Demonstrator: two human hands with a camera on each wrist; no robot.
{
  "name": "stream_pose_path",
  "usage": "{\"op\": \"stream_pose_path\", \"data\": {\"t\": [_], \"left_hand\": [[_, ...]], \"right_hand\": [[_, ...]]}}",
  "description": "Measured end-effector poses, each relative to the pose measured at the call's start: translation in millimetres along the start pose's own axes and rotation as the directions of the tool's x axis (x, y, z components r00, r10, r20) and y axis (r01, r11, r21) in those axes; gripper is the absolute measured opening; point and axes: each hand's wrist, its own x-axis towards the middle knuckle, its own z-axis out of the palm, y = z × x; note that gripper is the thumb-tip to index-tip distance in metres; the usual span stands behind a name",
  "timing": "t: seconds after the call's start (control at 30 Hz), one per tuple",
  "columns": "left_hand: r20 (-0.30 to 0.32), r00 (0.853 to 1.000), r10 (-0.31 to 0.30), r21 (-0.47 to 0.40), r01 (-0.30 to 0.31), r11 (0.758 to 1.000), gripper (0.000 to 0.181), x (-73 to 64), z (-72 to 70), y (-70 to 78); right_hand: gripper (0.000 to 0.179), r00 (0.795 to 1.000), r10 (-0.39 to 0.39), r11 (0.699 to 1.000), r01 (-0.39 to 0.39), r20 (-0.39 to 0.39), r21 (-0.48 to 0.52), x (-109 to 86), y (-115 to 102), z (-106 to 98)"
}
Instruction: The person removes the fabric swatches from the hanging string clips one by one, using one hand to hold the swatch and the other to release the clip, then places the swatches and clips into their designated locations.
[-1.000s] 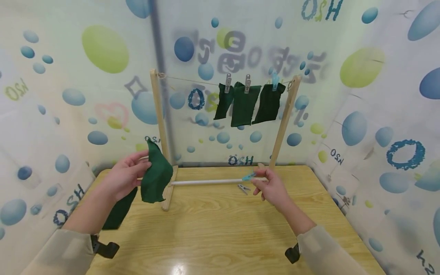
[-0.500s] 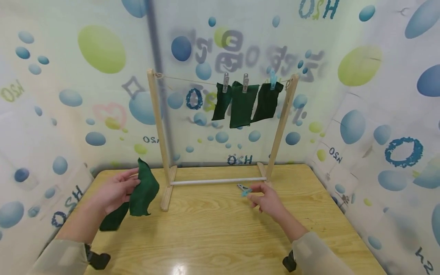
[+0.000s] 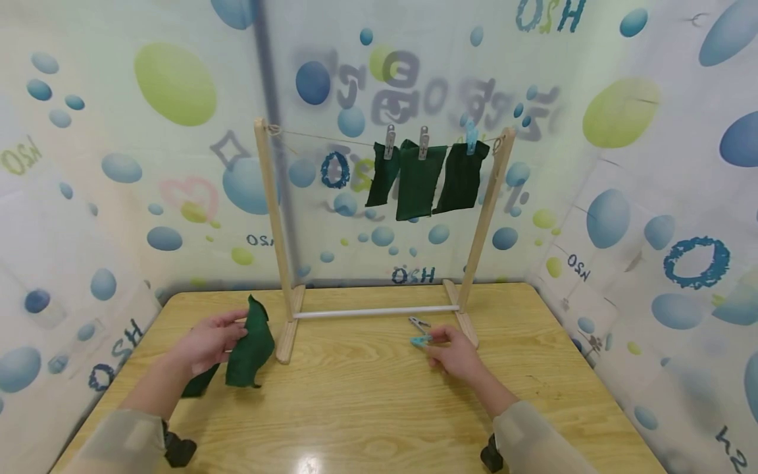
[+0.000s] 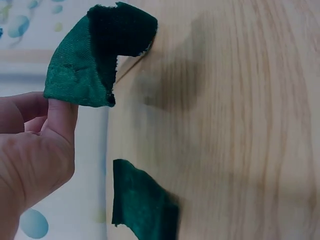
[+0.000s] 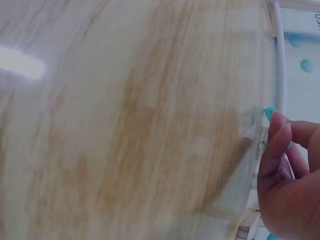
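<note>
**Green cloth in one hand, light blue clothespin in the other**

At left, a person's left hand pinches the rectangular cloth above a pale wood-grain table, where a second dark green cloth lies near. The right hand grips the small clothespin between thumb and fingers, right of centre, just beside a grey clothespin on the tabletop. At the far side, three dark green cloths hang clipped to a thin string between two wooden posts.
</note>
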Motion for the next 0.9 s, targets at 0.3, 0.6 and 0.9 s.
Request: {"op": "stream_pose_path", "data": {"t": [0.3,0.6,0.9], "left_hand": [[-0.044,0.993,-0.108,0.062,0.11,0.992,0.068,-0.6,-6.9,-16.6],[-0.152,0.983,-0.107,0.09,0.121,0.989,0.063,-5.5,-9.5,-28.3],[-0.242,0.97,-0.033,0.336,0.116,0.935,0.056,-12.5,-9.1,-24.5]], "right_hand": [[0.03,0.999,0.011,0.997,-0.008,0.048,-0.071,2.4,7.0,1.1],[0.029,0.999,0.02,0.993,-0.014,0.045,-0.113,4.6,7.6,1.8],[0.031,0.999,0.025,0.992,-0.021,0.031,-0.125,7.6,10.8,3.4]]}}
